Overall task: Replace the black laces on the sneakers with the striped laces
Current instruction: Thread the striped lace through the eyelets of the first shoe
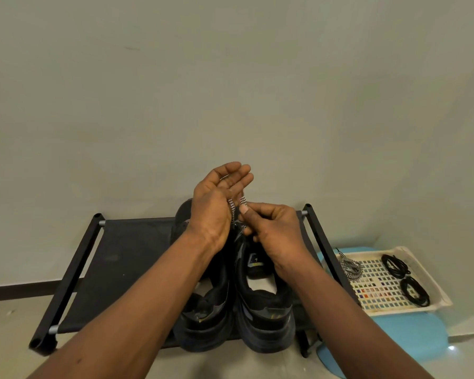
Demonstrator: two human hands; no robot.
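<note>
head view: striped lace [232, 212] between the hands [216, 198] [271, 231].

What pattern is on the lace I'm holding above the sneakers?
Black-and-white striped weave; the head view shows the lace best.

2 black sneakers [238, 318] stand side by side on a black shoe rack [126, 255], heels nearest the camera. 2 strands of a black-and-white striped lace [232, 212] rise upright above their front part. A second striped lace [349, 266] lies bundled in a white basket [394, 312], near 2 coiled black laces [394, 265].
</note>
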